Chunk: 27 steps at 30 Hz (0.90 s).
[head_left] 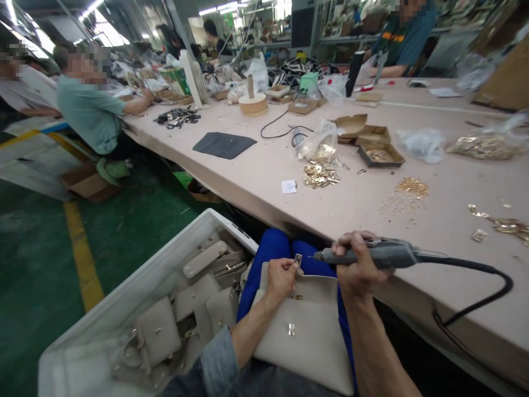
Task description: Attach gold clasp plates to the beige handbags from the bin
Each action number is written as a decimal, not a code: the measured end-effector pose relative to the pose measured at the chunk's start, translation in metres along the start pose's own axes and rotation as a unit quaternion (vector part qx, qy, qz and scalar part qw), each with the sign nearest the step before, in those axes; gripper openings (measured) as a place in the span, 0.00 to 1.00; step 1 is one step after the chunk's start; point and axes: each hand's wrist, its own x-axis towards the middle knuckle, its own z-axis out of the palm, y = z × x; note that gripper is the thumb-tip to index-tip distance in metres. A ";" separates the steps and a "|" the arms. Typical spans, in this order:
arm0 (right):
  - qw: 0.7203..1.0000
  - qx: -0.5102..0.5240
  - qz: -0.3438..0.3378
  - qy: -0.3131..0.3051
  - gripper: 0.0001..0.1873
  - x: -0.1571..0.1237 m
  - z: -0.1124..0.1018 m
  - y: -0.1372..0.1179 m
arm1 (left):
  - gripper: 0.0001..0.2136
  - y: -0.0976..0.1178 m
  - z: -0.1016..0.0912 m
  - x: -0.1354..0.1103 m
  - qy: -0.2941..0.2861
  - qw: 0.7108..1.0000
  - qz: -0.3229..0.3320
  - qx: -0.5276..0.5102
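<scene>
A beige handbag (306,342) with gold-coloured fittings lies across my lap. At its upper left edge, my left hand (282,280) is closed, pinching a small metal bag fitting (298,260) that stands up from the edge. My right hand (357,262) is wrapped round a dark grey electric screwdriver (380,253). The thin bit of the screwdriver points left towards the fitting, with a short gap between them. A black cable runs from the tool's back end off to the right. Whether a screw sits on the bit is too small to tell.
A white bin (82,336) of beige bags stands at my left. On the table (256,176) lie gold fittings (320,175), a heap of tiny gold pieces (413,187), a small open box (380,155) and a black sheet (224,145). A co-worker (91,105) sits further left.
</scene>
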 end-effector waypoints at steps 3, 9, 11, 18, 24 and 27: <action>0.999 -0.029 -0.012 -0.032 0.10 -0.009 0.005 0.014 | 0.13 0.001 -0.001 -0.003 -0.004 1.000 0.006 -0.002; 0.998 -0.056 -0.015 -0.035 0.11 -0.014 0.005 0.029 | 0.13 -0.001 -0.001 -0.005 -0.007 1.000 0.013 -0.012; 0.997 -0.063 -0.019 -0.033 0.11 -0.015 0.004 0.031 | 0.14 -0.001 -0.001 -0.006 -0.008 1.000 0.015 -0.016; 0.997 -0.072 -0.026 -0.033 0.09 -0.018 0.006 0.031 | 0.15 0.000 -0.002 -0.008 -0.012 0.999 0.024 -0.020; 0.995 -0.079 -0.025 -0.046 0.09 -0.020 0.006 0.035 | 0.14 -0.003 -0.002 -0.008 -0.012 0.999 0.027 -0.028; 0.993 -0.085 -0.015 -0.079 0.11 -0.021 0.003 0.037 | 0.14 -0.001 -0.003 -0.010 -0.014 0.999 0.028 -0.034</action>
